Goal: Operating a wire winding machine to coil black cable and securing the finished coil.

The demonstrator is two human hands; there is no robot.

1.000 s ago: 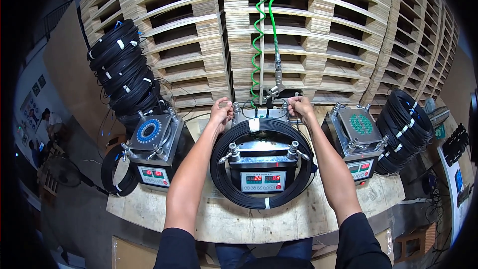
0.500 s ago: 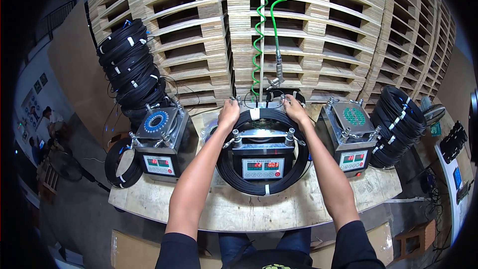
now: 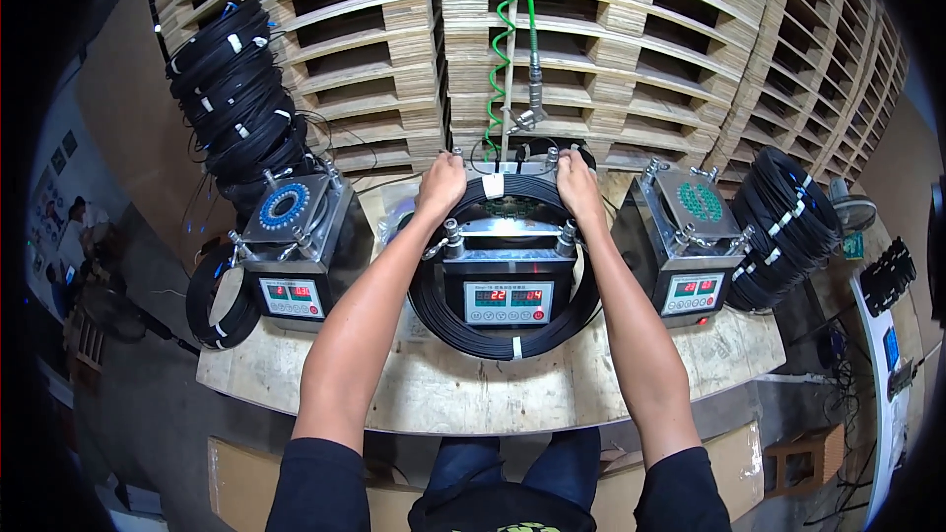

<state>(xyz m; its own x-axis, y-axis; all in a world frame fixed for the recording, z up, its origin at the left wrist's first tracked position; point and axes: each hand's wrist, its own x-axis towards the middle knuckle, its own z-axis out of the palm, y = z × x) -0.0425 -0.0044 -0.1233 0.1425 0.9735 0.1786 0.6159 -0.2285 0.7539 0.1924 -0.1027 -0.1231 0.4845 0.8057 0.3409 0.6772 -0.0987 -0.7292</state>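
1. Moved inward since earlier: left hand [image 3: 441, 186] and right hand [image 3: 578, 184], now at silver metal rear posts [image 3: 553, 156].
2. Both hands curled; cannot tell what they pinch.
3. Round black cable coil [image 3: 453, 337]: around front of boxy metal device [image 3: 507, 269].

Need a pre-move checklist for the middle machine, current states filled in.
1. Left hand at the rear left corner of the middle machine: ok.
2. Right hand at its rear right corner: ok.
3. Middle display lit and unobstructed: ok. The black cable coil loops around it.
4. Hanging metal nozzle clear of both hands: ok.
5. Cable ends fully seated: cannot tell, too small and partly hidden.
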